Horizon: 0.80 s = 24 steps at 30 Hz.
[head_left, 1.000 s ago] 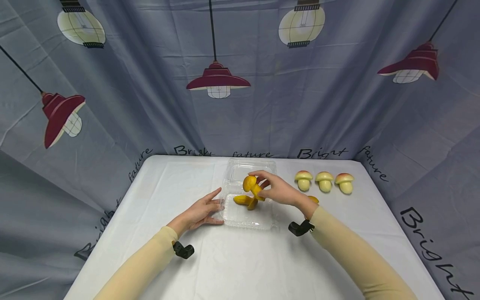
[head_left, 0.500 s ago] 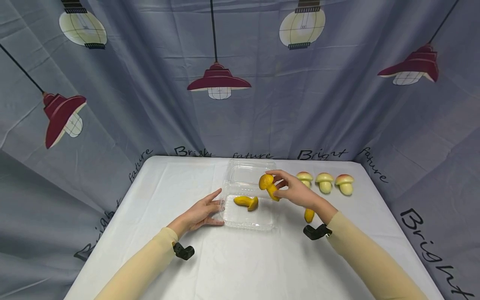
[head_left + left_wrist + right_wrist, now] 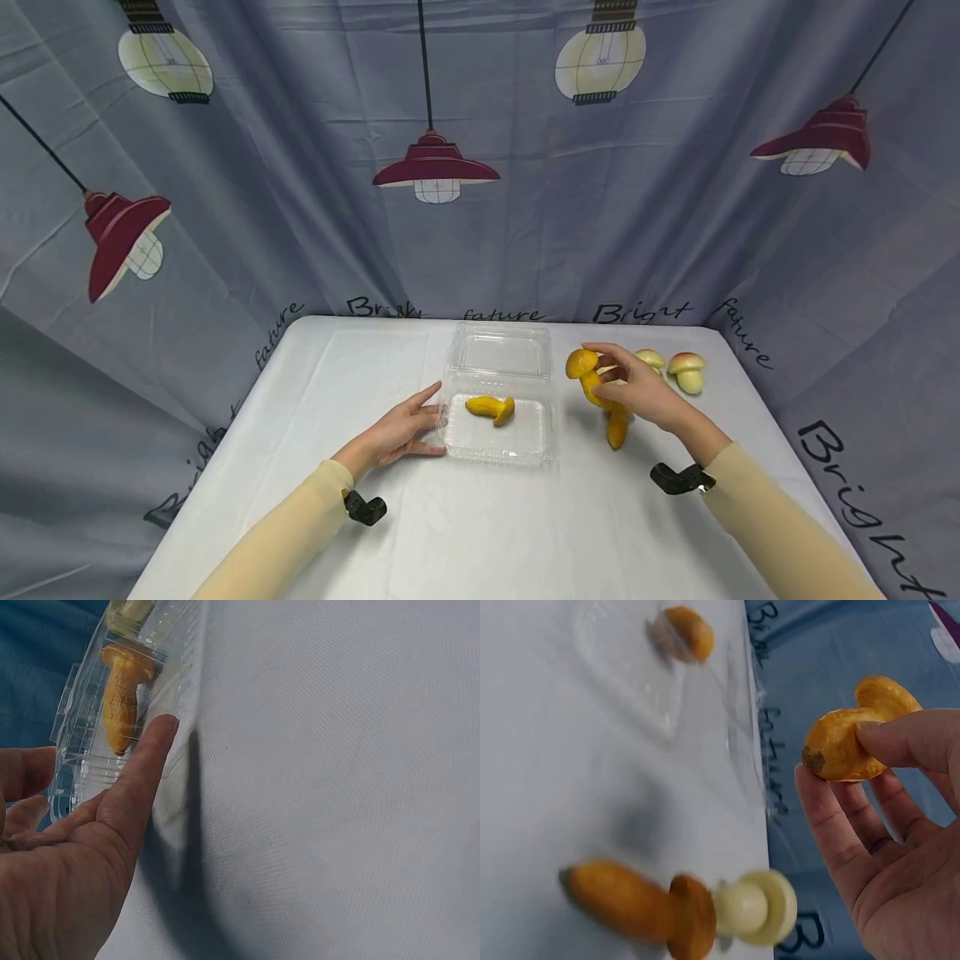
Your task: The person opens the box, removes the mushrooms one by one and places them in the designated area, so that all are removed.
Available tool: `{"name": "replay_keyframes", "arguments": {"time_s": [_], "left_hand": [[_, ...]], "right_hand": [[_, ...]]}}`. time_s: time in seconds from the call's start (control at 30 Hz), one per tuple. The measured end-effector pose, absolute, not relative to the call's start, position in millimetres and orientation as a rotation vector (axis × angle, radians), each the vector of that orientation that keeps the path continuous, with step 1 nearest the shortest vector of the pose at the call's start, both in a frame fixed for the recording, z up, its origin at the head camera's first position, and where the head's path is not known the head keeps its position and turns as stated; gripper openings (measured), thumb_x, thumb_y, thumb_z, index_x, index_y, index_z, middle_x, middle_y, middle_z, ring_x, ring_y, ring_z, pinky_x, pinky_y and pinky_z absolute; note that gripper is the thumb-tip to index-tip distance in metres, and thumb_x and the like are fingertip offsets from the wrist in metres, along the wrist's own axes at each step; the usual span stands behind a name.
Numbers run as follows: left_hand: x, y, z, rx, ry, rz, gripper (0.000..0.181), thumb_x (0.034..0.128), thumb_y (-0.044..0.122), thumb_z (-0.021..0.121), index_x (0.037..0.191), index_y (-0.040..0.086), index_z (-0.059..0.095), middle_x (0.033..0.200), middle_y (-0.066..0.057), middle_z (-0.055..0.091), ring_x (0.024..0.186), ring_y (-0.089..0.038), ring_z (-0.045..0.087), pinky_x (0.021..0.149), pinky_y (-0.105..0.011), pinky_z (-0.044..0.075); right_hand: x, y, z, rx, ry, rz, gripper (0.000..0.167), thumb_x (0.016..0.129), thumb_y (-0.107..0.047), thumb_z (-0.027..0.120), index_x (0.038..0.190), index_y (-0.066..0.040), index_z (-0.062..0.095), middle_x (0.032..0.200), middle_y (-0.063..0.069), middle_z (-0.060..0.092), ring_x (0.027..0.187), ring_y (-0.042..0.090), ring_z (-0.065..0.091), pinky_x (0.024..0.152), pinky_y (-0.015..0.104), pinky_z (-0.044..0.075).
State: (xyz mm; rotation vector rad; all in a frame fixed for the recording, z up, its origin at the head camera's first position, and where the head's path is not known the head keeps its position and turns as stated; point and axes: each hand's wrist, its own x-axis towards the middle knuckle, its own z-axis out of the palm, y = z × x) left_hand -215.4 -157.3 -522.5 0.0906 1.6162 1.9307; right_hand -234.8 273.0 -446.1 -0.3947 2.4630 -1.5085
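My right hand pinches a yellow mushroom above the table, right of the clear plastic clamshell box. In the right wrist view, thumb and fingers grip that mushroom by its stem. Another yellow mushroom lies on the table beneath the right hand, partly hidden by it. A further yellow mushroom lies on its side in the box's base. My left hand rests at the box's left side with fingers spread and extended. The left wrist view shows its fingers against the clear wall.
The box's lid lies folded back, away from me. Pale mushrooms with reddish caps, one of them this mushroom, stand at the table's back right, partly covered by the right hand. A grey printed curtain hangs behind the white table.
My right hand has carried its yellow mushroom rightward, from over the box to over the table. The mushroom on the table has come more into sight. The left hand has stayed in place.
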Motion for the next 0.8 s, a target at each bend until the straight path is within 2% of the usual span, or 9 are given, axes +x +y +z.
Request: {"name": "replay_keyframes", "arguments": {"time_s": [0.2, 0.8], "left_hand": [[-217, -158, -523, 0.103, 1.621, 1.922, 0.072, 0.1081, 0.001, 0.044, 0.167, 0.027, 0.01, 0.167, -0.027, 0.008, 0.145, -0.048, 0.03, 0.095, -0.053, 0.057], [-215, -158, -523, 0.11, 1.629, 1.929, 0.072, 0.1084, 0.003, 0.045, 0.167, 0.027, 0.011, 0.166, -0.029, 0.007, 0.145, -0.048, 0.032, 0.095, -0.052, 0.057]], "right_hand": [[-226, 302, -446, -0.359, 2.505, -1.526, 0.068, 0.095, -0.007, 0.069, 0.156, -0.016, 0.041, 0.139, 0.02, 0.044, 0.115, 0.035, 0.049, 0.084, 0.031, 0.058], [-207, 347, -467, -0.189, 2.556, -1.586, 0.071, 0.096, -0.007, 0.07, 0.158, -0.008, 0.035, 0.138, 0.025, 0.044, 0.111, 0.035, 0.055, 0.079, 0.031, 0.062]]}}
